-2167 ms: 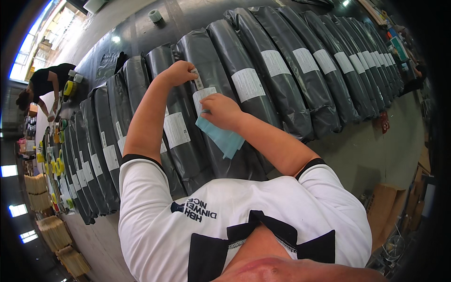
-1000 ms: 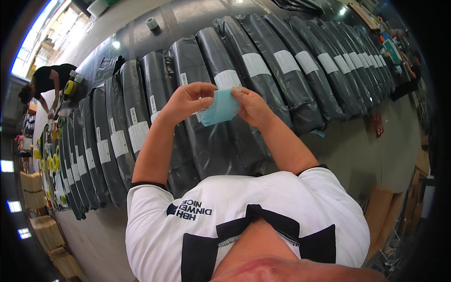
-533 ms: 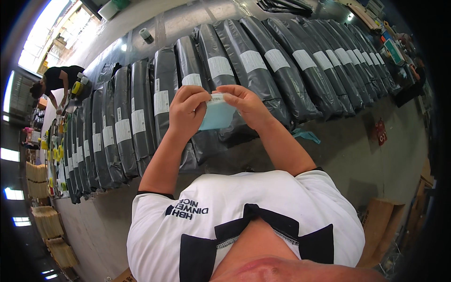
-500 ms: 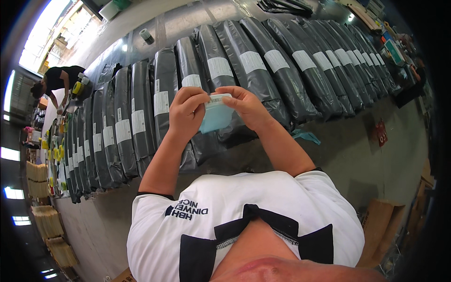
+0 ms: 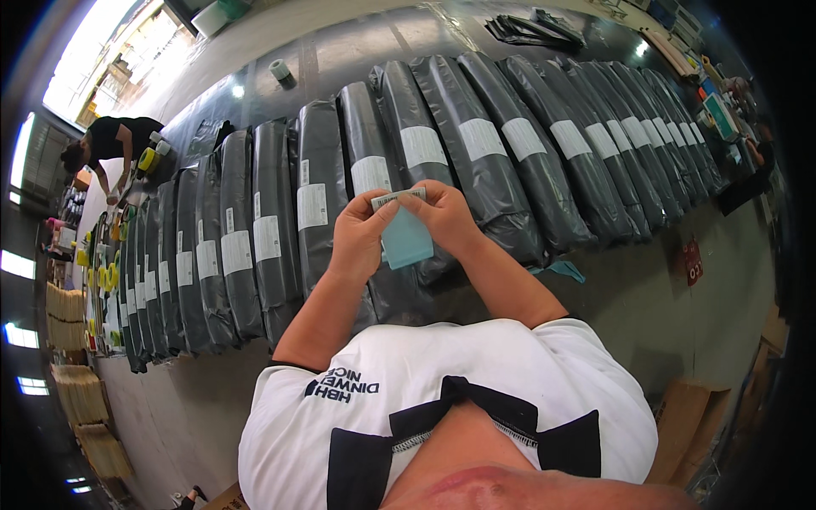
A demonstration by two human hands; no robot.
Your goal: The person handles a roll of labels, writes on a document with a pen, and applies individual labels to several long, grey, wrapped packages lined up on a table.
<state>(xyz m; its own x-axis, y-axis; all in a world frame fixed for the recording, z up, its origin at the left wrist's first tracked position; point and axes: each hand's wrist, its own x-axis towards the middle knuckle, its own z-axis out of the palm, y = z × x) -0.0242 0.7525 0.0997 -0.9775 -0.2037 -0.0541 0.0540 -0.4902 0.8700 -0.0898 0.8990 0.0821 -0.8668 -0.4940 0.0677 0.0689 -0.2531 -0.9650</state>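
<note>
A sheet of labels (image 5: 408, 242) with pale blue backing hangs between my hands, and a white printed strip runs along its top edge. My left hand (image 5: 360, 231) is closed in a pinch on the left end of that strip. On the right end, the fingers and thumb of my right hand (image 5: 441, 217) pinch it too. Just past my hands lie grey plastic-wrapped packages (image 5: 422, 110) in a long row, each with a white label (image 5: 371, 173) around its middle. My hands partly cover the nearest packages.
The dark table (image 5: 331, 64) carries a small roll (image 5: 279, 70) and a stack of flat black bags (image 5: 534, 32) beyond the row. At the far left a person (image 5: 119, 144) bends over tape rolls (image 5: 144, 159). Cardboard (image 5: 684, 416) stands low on the right.
The label sheet has turned and now hangs lower in view, its blue backing flatter toward me. Both hands sit lower and slightly right in the picture, as do the table and packages.
</note>
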